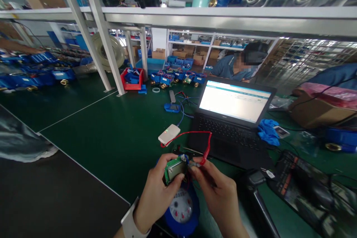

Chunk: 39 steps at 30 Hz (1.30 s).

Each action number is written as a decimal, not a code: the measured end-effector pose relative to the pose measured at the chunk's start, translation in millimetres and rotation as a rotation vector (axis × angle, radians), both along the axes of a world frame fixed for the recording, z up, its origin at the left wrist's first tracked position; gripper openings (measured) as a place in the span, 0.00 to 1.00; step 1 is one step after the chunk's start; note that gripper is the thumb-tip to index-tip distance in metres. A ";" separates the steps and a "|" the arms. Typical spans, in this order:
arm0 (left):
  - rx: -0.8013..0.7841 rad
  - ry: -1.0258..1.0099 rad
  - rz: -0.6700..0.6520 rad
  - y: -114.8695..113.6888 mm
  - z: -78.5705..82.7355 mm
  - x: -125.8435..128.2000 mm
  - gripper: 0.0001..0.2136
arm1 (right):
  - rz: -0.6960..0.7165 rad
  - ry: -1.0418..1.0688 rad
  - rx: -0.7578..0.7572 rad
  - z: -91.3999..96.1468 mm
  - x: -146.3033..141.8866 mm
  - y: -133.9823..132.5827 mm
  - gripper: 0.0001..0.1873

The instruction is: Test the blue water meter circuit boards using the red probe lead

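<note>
My left hand (157, 189) is closed around the edges of a green circuit board with a display (176, 169), tilted toward me. My right hand (213, 189) pinches a grey connector (195, 164) on a red cable (206, 152), close against the board's right edge; whether it is plugged in, I cannot tell. The red cable loops back to a white box (169, 134) with small lights. Beneath my hands sits a blue water meter (181, 208) with a round dial, partly hidden by my hands. Thin wires hang between the board and the meter.
An open laptop (228, 130) stands just beyond my right hand. To its right lie a blue glove (268, 132) and a mouse (312, 186) on a mat. A black handheld scanner (259, 200) is at lower right. A red bin (131, 79) and several blue meters (167, 78) stand behind.
</note>
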State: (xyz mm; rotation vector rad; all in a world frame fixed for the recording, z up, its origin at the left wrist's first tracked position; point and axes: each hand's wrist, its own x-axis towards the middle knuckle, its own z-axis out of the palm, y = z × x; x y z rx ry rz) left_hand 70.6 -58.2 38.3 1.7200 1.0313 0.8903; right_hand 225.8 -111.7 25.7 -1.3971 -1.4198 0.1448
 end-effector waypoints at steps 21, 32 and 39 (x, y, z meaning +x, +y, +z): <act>0.011 0.019 -0.008 1.0 -2.3 -2.0 0.13 | 0.008 0.042 -0.039 -1.2 -1.2 -0.1 0.09; -0.001 -0.005 0.026 -2.3 -6.5 1.8 0.12 | 0.008 0.049 -0.010 -1.1 -0.6 -3.2 0.09; -0.116 -0.175 0.132 2.8 -9.9 -0.7 0.17 | -0.050 0.674 -0.031 0.4 3.1 -8.8 0.13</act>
